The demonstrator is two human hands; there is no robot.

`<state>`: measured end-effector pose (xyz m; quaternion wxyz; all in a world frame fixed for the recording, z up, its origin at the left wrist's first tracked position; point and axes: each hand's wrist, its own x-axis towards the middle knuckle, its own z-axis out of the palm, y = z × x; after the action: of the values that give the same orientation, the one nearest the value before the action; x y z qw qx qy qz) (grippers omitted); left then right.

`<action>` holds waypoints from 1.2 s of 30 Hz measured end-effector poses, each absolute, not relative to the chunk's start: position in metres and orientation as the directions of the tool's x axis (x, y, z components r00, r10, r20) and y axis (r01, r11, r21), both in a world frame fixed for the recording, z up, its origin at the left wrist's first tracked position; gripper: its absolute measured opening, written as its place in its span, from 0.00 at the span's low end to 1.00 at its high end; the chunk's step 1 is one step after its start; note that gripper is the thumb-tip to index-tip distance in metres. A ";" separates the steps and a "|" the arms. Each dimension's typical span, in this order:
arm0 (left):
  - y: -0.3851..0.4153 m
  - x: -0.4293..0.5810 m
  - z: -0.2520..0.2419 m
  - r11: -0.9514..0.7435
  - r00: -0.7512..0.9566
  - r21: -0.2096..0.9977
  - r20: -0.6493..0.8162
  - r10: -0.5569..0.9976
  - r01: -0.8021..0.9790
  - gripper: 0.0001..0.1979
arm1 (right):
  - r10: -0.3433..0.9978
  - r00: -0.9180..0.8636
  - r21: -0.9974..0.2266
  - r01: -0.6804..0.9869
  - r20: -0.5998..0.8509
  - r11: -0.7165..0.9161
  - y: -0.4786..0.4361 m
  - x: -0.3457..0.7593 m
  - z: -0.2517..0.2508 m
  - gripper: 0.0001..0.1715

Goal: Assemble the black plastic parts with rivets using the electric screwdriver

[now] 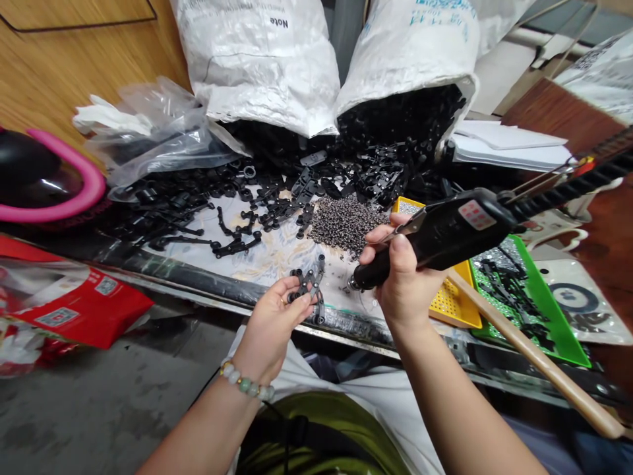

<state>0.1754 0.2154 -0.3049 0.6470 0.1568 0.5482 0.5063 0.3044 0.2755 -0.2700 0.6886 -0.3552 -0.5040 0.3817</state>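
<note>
My left hand (279,307) pinches a small black jointed plastic part (311,287) just above the table's front edge. In my right hand (403,284) is a black electric screwdriver (440,231), its fingers wrapped around the body. The tool's tip (353,284) points down and left, apart from the part. Behind it lies a heap of small dark screws (346,221). Loose black plastic parts (237,241) are spread over the table to the left of the screws.
Two white sacks (262,59) of black parts stand at the back. A yellow tray (462,310) and a green tray (564,323) sit at the right, with a wooden-handled tool (539,359) across them. A red bag (109,303) is at the left.
</note>
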 end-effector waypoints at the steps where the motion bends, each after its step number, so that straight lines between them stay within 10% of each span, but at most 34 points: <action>1: 0.215 0.175 -0.305 0.440 -0.111 0.759 -0.550 0.828 -0.481 0.14 | 0.883 0.201 -0.873 -0.167 0.424 0.457 0.275 0.304 -0.271 0.11; 36: 0.213 0.173 -0.307 0.408 -0.060 0.733 -0.519 0.852 -0.544 0.11 | 0.922 0.055 -0.880 -0.281 0.384 0.383 0.256 0.264 -0.238 0.10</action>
<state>0.1733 0.2126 -0.3075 0.6683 0.1521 0.5074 0.5223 0.2635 0.2561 -0.2383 0.6554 -0.3129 -0.5118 0.4590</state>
